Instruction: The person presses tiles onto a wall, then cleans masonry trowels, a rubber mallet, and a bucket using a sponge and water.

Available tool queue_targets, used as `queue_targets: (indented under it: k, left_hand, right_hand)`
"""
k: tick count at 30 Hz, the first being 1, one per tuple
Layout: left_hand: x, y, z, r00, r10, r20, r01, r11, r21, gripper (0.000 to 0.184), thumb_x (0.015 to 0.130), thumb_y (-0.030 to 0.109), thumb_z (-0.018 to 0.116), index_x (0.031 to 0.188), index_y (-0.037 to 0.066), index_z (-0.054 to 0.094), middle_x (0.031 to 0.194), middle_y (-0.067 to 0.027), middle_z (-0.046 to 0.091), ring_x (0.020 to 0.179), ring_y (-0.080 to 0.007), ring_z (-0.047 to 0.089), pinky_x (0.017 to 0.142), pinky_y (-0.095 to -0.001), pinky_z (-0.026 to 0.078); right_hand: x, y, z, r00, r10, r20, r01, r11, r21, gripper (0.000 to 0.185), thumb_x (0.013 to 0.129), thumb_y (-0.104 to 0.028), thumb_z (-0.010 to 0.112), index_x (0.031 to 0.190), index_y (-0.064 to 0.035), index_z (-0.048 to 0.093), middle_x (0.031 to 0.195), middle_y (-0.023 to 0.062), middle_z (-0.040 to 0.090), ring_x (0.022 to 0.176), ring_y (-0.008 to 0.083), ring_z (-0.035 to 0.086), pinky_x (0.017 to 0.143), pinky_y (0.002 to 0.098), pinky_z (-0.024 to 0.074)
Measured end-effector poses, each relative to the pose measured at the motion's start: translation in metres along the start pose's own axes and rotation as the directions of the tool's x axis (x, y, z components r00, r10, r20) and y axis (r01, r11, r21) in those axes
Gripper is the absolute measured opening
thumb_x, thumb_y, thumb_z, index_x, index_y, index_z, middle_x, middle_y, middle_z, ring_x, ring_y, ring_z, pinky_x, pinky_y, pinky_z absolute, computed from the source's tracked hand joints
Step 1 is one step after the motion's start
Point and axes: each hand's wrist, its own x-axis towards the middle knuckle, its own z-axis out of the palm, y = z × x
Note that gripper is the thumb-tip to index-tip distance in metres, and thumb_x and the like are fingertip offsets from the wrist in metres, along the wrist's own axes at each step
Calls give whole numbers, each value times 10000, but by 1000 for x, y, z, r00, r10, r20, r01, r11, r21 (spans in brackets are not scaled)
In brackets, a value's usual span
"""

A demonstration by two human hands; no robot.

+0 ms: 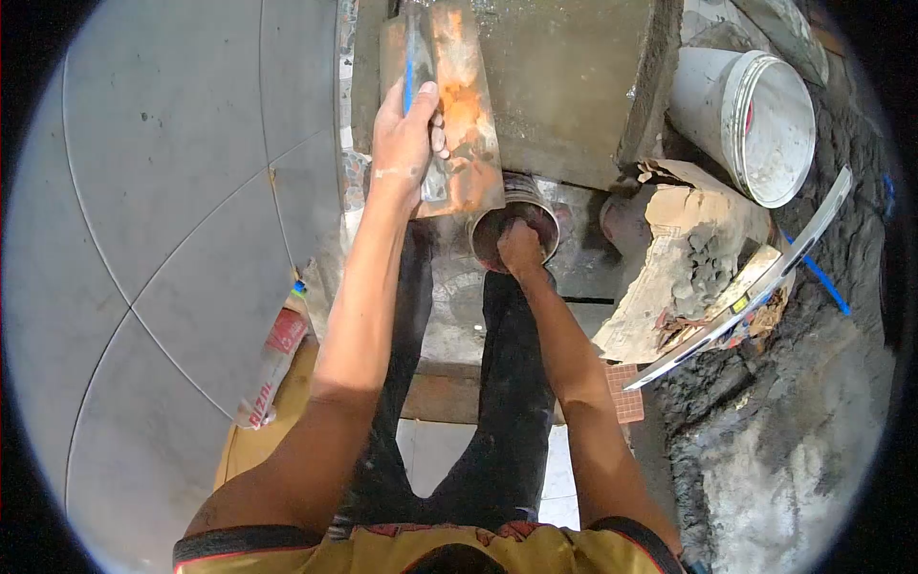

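Observation:
My left hand (402, 143) is closed round the handle of a plastering trowel (464, 100). Its long flat plate is stained orange and grey, and a blue stripe runs along the handle. Just below the trowel's right corner, my right hand (521, 247) reaches down into a small round bucket (472, 239). The fingers look curled, but their tips and whatever they grip are hidden inside it. Behind the trowel lies a smooth, wet-looking cement surface (564, 86).
A white bucket (693, 100) lies tipped at upper right. Below it are torn cardboard (660, 239) and a long metal level (755, 287). Rough grey mortar (784, 411) covers the right side. Large grey tiles (172, 191) extend leftward, with a red-and-clear plastic bag (277, 364) nearby.

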Motion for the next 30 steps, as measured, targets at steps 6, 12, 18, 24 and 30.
queue_targets:
  k: [6, 12, 18, 24, 30]
  left_hand:
    - [5, -1, -1, 997, 69, -43, -53, 954, 295, 445, 1023, 282, 523, 1381, 21, 490, 814, -11, 567, 649, -104, 543, 592, -285, 478]
    - [-3, -4, 11, 910, 412, 39, -312, 622, 718, 398, 1025, 352, 405, 1231, 58, 575, 998, -264, 663, 996, -498, 601, 861, -529, 462]
    - [-1, -6, 7, 961, 255, 105, -258, 699, 667, 388, 1022, 343, 403, 1184, 44, 590, 1006, -275, 655, 1022, -500, 584, 866, -510, 457]
    - [-6, 2, 2, 974, 82, 213, -198, 767, 610, 390, 1015, 305, 414, 1238, 36, 586, 1109, -297, 629, 1142, -454, 577, 948, -459, 444]
    - [8, 10, -16, 990, -9, 141, -76, 808, 584, 432, 1007, 305, 453, 1292, 0, 567, 1122, -259, 646, 1127, -419, 596, 994, -426, 428]
  right_hand:
    - [-82, -37, -114, 977, -211, 30, 190, 925, 329, 434, 915, -245, 619, 1249, 29, 574, 1161, 325, 632, 1101, 467, 612, 993, 465, 467]
    - [-134, -159, -219, 524, -843, -119, 850, 526, 23, 415, 775, -66, 733, 1168, -12, 610, 1235, 232, 564, 1142, 412, 570, 959, 451, 485]
    - [-18, -177, -196, 344, -933, 105, 927, 319, -196, 313, 729, -10, 666, 1039, -52, 646, 1066, 175, 613, 1046, 369, 565, 894, 447, 483]
    - [171, -169, -304, 435, -841, -321, 570, 533, -625, 282, 832, -150, 698, 1087, -30, 684, 1119, 211, 629, 999, 392, 598, 902, 446, 484]
    - [-10, -208, -273, 421, -869, -261, 868, 469, -161, 381, 776, -154, 712, 1134, -47, 641, 1093, 181, 628, 1041, 377, 599, 962, 448, 476]
